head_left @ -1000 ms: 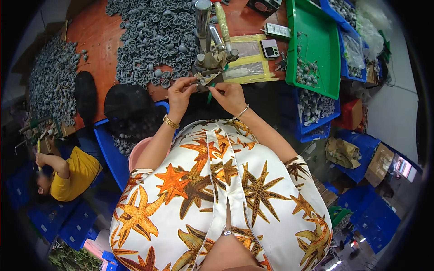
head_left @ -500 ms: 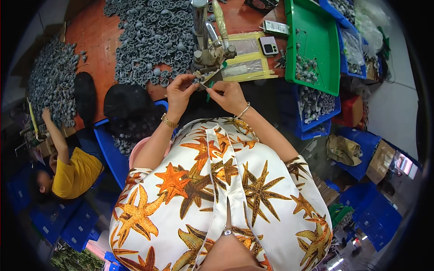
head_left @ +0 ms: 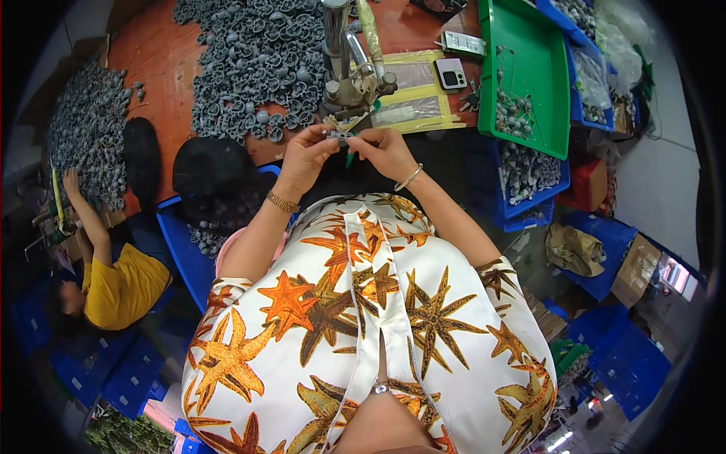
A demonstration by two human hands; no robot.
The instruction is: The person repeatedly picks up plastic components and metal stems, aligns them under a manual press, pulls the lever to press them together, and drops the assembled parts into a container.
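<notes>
My left hand [head_left: 306,157] pinches a small grey part [head_left: 340,138] between thumb and fingertips, just in front of a metal hand press [head_left: 349,87]. From the other side, the closed fingertips of my right hand [head_left: 389,157] meet at the same part. Its finer shape is too small to make out. Below the fingertips a thin green piece [head_left: 349,159] shows; I cannot tell what it belongs to. A wrapped lever handle [head_left: 369,34] rises from the press.
Grey, cup-like parts [head_left: 257,72] lie heaped on the red table [head_left: 162,38]. At right are a phone [head_left: 451,74], keys [head_left: 470,97] and a green tray [head_left: 529,76] holding small parts. A blue bin [head_left: 181,250] stands at left, near a co-worker in a yellow shirt [head_left: 125,287].
My right hand has moved left and slightly up, so its fingertips now meet my left hand's at the grey part. The co-worker's raised arm has shifted slightly.
</notes>
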